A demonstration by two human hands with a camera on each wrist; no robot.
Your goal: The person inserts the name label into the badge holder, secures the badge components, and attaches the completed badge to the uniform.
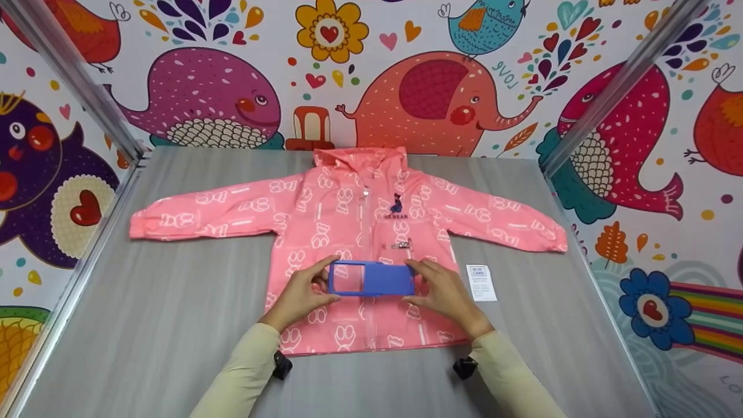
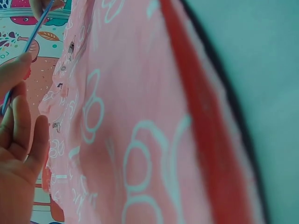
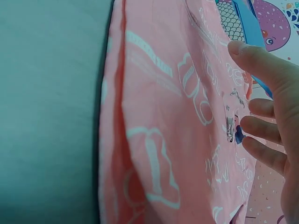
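Both hands pinch a blue plastic card holder (image 1: 389,280) by its ends, above the front of a pink hooded jacket (image 1: 325,226). Its left half is an open frame through which the jacket shows; the right half is solid blue. My left hand (image 1: 305,291) grips the framed end between thumb and fingers. At the solid end, my right hand (image 1: 442,288) does the same. The left wrist view shows the holder edge-on, a thin blue strip (image 2: 32,39). To the right of the jacket's hem lies a white printed card (image 1: 481,283).
The jacket lies spread on a grey table (image 1: 174,302), both sleeves stretched sideways and its hood toward the back wall. Cartoon-printed walls (image 1: 325,81) enclose the back and sides, with metal posts (image 1: 627,87) at the corners.
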